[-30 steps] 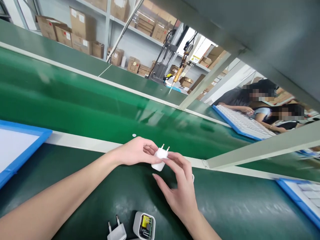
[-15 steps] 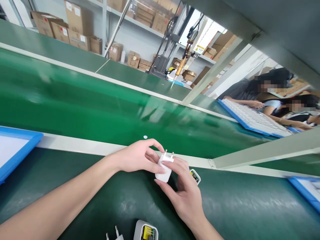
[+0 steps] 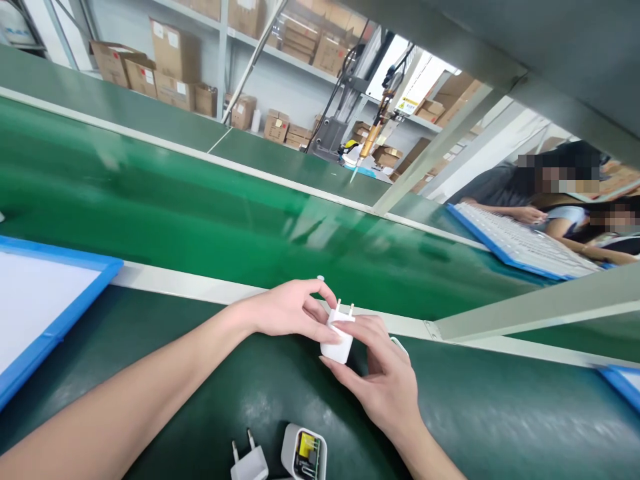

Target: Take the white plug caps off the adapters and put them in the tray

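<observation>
My left hand and my right hand both pinch a small white plug adapter with two metal pins pointing up. They hold it just above the dark green mat, close to the conveyor's white rail. Near the bottom edge lie a white plug cap with two pins and an open white adapter shell with a yellow part inside. Behind my right hand a bit of another white shell shows, mostly hidden.
A shiny green conveyor belt runs across beyond the rail. A blue-framed white tray sits at the left, another blue tray corner at the right. Across the belt, people work at a blue tray of white parts. Shelves of cardboard boxes stand behind.
Both hands kept hold of the adapter and closed more tightly round it, the right fingers curling onto its body. The view shifted a little; the shell behind my right hand appeared, then was mostly covered.
</observation>
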The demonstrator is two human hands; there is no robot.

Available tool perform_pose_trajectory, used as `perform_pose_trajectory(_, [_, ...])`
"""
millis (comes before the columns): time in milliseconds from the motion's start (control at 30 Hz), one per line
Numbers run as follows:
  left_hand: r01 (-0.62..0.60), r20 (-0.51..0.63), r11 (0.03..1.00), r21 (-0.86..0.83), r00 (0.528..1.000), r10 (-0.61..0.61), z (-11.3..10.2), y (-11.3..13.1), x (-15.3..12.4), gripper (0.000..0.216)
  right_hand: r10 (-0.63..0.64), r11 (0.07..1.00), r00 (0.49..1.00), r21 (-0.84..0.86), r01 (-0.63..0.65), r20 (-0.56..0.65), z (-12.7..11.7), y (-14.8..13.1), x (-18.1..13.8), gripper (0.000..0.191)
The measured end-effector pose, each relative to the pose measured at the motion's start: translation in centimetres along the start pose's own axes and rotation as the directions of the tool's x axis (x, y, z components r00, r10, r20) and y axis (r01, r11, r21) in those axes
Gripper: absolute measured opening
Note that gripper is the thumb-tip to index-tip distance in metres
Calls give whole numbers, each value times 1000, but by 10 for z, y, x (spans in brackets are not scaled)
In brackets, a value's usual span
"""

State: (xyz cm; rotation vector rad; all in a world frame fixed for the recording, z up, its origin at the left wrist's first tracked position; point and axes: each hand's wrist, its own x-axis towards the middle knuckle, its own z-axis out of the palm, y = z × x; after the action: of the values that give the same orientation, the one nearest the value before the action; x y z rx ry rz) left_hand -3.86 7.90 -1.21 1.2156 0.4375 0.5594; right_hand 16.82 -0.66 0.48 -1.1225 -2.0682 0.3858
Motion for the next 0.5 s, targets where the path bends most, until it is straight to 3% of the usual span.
perform_pose_trajectory(300, [-20, -10, 999, -46, 1000, 19, 1, 0, 2, 57, -53, 997, 999, -60, 53, 12, 8, 6, -2, 38])
perform_pose_trajectory(500, [14, -57, 999, -34, 998, -15, -1, 10, 6, 68, -50, 996, 996, -76, 44, -79, -1, 7, 3, 30])
